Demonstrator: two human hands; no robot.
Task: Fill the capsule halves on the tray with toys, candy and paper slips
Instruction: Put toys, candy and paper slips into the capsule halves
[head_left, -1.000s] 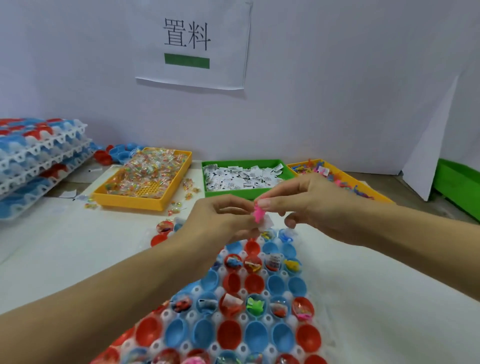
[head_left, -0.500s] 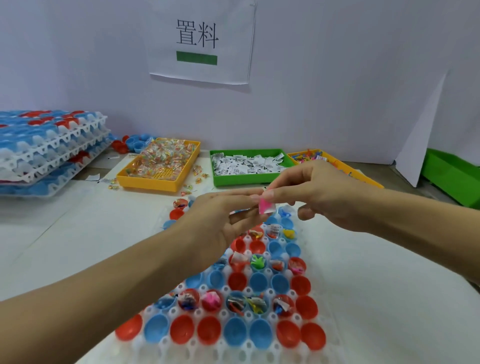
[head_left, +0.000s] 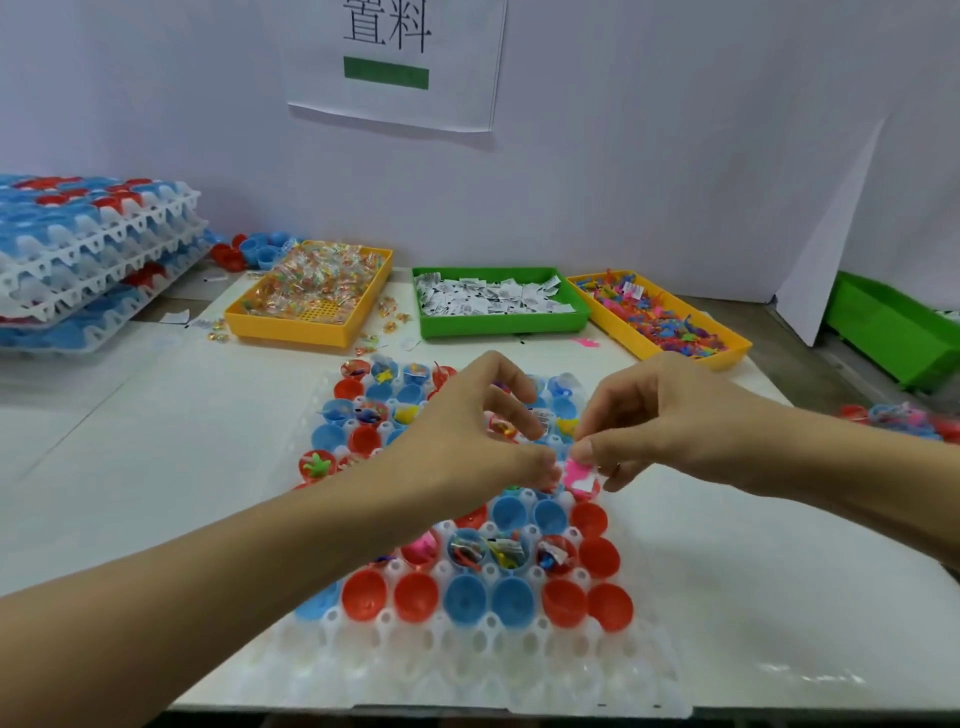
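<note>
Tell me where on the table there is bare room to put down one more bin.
Bare white table lies left of the capsule tray, in front of the stacked trays. Another bare patch lies right of the tray, under the right forearm. The back is crowded: candy bin, slip bin, toy bin, with loose candies between.

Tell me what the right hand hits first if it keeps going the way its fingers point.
The right hand points left and slightly down, pinching a pink toy. Going on, it would likely meet the left hand fingertips almost at once; depth between them is unclear.
</note>
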